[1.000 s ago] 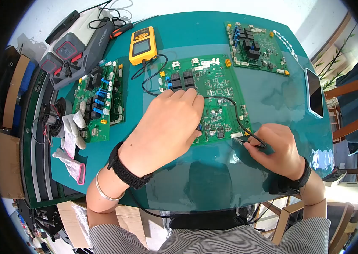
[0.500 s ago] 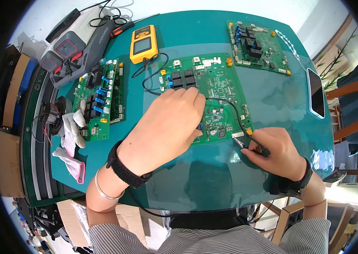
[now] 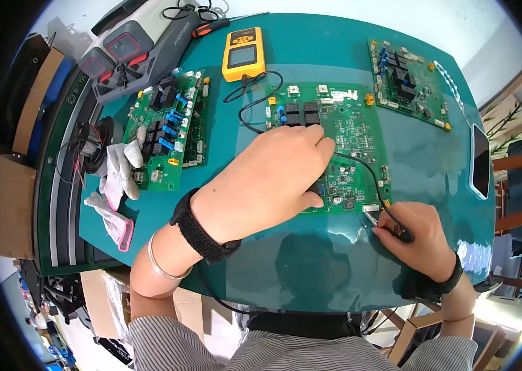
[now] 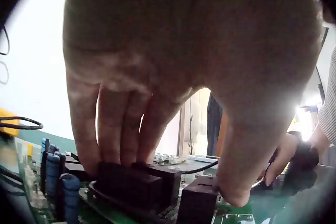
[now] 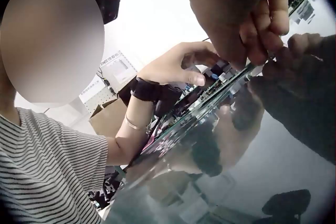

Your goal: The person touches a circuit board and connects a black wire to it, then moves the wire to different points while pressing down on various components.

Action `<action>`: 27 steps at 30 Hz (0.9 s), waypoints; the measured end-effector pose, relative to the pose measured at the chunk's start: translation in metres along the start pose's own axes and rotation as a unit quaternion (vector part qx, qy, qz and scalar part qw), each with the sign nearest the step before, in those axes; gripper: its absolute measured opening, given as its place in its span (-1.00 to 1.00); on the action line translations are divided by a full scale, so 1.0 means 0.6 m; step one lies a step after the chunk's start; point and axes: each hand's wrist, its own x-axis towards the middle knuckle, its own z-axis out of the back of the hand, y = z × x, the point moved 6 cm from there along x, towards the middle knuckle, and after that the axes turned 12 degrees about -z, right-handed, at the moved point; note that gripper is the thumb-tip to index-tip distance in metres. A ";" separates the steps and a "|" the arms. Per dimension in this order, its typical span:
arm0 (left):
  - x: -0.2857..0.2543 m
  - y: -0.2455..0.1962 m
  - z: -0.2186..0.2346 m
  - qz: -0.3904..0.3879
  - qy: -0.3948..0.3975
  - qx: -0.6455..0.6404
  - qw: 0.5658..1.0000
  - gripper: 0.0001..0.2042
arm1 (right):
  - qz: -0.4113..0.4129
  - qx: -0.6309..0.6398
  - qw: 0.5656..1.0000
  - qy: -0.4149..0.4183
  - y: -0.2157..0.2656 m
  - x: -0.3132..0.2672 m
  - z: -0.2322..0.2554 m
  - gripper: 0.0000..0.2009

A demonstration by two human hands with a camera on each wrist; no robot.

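The likeliest trouble sits at the near right edge of the green circuit board (image 3: pixel 353 130), which lies flat on the worktop (image 3: pixel 273 272) under both hands. There the right hand (image 3: pixel 418 238) pinches a slim probe (image 3: pixel 371 219) between thumb and fingers, its pale metal tip at the white connector (image 3: pixel 370 208); whether it truly touches a contact is too small to tell. A slight tremor could slide that tip sideways, and bridging neighbouring contacts might give a false reading or, if the board is powered, a short. The black cable (image 3: pixel 374 175) adds to the risk: it leaves the yellow meter (image 3: pixel 243 54), passes beneath the left hand (image 3: pixel 267 173) and crosses the board to the probe, so any lift or shift of that palm could tug the tip off its spot or drag over small components. The left hand's fingers are extended and spread, tips resting on the black relays (image 3: pixel 311 116) with the thumb set apart nearer the person, and they seem to steady rather than grip. Pressing unevenly there could skew the board, or bend the blue upright parts (image 4: pixel 70 195) standing close by
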 end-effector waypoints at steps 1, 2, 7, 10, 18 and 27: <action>0.000 0.000 0.001 0.001 0.004 -0.005 1.000 -0.41 | 0.000 0.000 1.000 0.001 0.001 -0.001 0.000 -0.78; -0.002 0.003 0.003 0.002 0.004 -0.005 1.000 -0.41 | -0.003 0.002 1.000 0.003 0.001 -0.002 0.001 -0.78; -0.011 0.017 0.006 -0.003 0.038 -0.059 0.998 -0.35 | -0.010 0.013 1.000 0.008 -0.001 0.000 -0.002 -0.78; -0.010 0.022 0.007 -0.017 0.032 -0.073 0.997 -0.36 | -0.015 0.015 1.000 0.019 -0.001 0.002 -0.002 -0.78; -0.009 0.014 0.009 0.013 0.021 -0.091 0.996 -0.39 | -0.001 0.003 0.999 0.033 0.000 0.004 -0.001 -0.80; -0.006 0.023 0.012 0.008 0.022 -0.120 0.993 -0.39 | -0.027 0.030 0.997 0.063 -0.010 0.010 -0.005 -0.80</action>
